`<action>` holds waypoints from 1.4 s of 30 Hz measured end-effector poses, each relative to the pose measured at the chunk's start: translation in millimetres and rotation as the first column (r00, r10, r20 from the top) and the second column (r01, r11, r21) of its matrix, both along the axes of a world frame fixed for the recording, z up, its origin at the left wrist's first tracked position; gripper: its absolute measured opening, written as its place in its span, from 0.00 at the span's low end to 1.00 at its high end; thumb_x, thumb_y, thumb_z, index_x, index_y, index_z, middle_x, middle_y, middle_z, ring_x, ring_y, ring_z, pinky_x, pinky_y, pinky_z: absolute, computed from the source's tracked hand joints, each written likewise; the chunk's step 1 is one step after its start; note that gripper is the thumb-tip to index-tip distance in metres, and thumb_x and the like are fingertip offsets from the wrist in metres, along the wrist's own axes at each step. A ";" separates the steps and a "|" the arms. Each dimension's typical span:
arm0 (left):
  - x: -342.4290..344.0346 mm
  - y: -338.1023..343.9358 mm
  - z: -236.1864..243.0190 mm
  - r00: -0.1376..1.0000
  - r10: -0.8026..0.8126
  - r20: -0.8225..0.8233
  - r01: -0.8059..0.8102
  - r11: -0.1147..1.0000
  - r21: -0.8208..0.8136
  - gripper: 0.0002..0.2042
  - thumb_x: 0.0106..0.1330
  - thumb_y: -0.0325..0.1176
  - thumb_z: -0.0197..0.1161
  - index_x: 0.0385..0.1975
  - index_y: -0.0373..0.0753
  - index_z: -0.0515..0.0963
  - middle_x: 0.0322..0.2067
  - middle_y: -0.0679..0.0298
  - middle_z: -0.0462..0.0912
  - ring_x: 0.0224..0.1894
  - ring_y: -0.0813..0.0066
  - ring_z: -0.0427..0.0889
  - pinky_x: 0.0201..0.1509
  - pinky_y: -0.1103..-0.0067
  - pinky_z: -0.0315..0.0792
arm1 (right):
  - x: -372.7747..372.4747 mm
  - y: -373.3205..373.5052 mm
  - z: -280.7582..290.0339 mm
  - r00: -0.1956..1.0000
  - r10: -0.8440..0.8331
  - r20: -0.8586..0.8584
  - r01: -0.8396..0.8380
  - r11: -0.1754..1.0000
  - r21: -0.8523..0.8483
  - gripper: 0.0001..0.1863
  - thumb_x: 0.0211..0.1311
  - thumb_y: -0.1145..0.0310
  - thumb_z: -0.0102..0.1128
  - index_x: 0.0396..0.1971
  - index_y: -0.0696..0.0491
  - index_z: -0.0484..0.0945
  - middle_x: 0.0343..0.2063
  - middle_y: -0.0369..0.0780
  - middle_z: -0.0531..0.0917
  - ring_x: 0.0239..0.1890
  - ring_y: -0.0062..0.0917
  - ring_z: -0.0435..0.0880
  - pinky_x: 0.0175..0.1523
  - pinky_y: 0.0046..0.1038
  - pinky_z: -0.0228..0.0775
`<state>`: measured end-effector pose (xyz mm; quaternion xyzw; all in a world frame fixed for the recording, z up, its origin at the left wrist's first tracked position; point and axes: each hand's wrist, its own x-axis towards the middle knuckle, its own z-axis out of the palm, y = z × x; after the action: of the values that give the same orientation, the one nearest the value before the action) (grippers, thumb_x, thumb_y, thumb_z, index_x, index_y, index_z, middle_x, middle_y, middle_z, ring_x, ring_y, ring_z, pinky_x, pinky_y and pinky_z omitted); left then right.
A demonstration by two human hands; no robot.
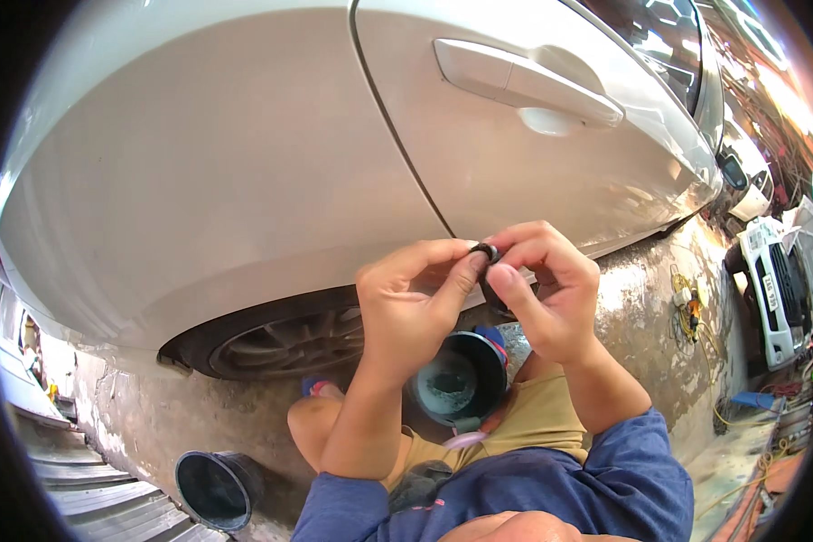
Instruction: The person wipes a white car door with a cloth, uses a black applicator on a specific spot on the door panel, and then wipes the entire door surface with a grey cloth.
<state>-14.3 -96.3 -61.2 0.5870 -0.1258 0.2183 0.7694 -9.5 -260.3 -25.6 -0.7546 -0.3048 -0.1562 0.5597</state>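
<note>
Head view: smooth, glossy white car panels [226,181] curve across the far side, over rough concrete [637,307]. Before them, the left hand [406,303] and right hand [551,294] together pinch a small dark piece [484,249], perhaps ring-shaped. Nearer, a round black bucket [497,378] holds cloudy liquid [444,384]; another dark bucket [210,488] stands near left.

A dark bucket [251,479] stands on the stained concrete floor [131,406] at the lower left, near ridged grey sheets [99,492]. Toward the right edge is a white bumper [780,348] with a dark grille [788,280] and a plate [770,293]. A yellow cord [679,282] lies loosely on the floor beside an orange-and-black object [693,312], too small to identify. Below the bumper lies a flat blue piece [752,398].
</note>
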 end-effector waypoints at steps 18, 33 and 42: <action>-6.6 30.6 3.1 0.953 -0.301 -0.038 0.291 0.942 -0.164 0.06 0.67 0.24 0.72 0.40 0.30 0.85 0.34 0.65 0.87 0.35 0.81 0.84 0.40 0.82 0.79 | 2.7 12.2 6.2 0.967 0.203 -0.157 -0.186 0.976 0.113 0.10 0.60 0.89 0.67 0.41 0.64 0.84 0.40 0.45 0.85 0.43 0.25 0.86 0.48 0.24 0.79; -3.6 27.5 10.6 0.983 0.118 0.140 -0.110 0.992 -0.063 0.08 0.65 0.27 0.74 0.41 0.35 0.85 0.34 0.64 0.86 0.33 0.80 0.82 0.41 0.81 0.78 | 5.3 51.3 -2.1 0.946 -0.175 0.272 0.164 0.985 0.063 0.08 0.59 0.79 0.72 0.38 0.60 0.86 0.34 0.40 0.87 0.34 0.21 0.86 0.40 0.24 0.78; 8.4 49.0 5.1 0.971 0.209 0.115 -0.198 0.975 -0.103 0.16 0.69 0.28 0.72 0.52 0.30 0.80 0.39 0.59 0.85 0.32 0.78 0.83 0.38 0.82 0.79 | 87.0 57.3 42.8 0.405 -0.364 0.838 0.500 0.856 0.130 0.13 0.50 0.83 0.71 0.38 0.56 0.88 0.29 0.39 0.83 0.23 0.24 0.82 0.29 0.23 0.74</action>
<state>-5.9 -47.3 -56.2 0.5462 -0.1029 0.3380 0.7595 77.5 -203.1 17.2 -0.6738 -0.3390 -0.6159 0.2274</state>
